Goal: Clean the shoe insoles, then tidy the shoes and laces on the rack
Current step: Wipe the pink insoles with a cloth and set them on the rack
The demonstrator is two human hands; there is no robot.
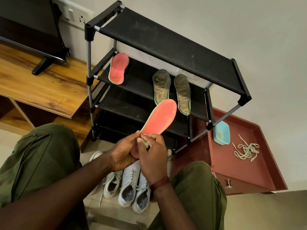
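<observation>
A pink insole with a green edge [160,117] stands up in front of the black shoe rack [166,40]. My left hand [123,154] and my right hand [152,156] both grip its heel end, fingers curled round it. A second pink insole [118,68] leans on the rack's second shelf at the left. Two dark grey insoles [162,87] [182,94] lean on the same shelf further right. Several white sneakers [129,185] sit on the floor between my knees, partly hidden by my arms. Loose pale laces [245,150] lie in a tangle on the red cabinet top.
A light blue tub [221,132] rests on the red cabinet [249,173] beside the rack's right leg. To the left is a wooden desk [41,90] with a dark screen [31,27] on it. My knees in green trousers frame the shoes.
</observation>
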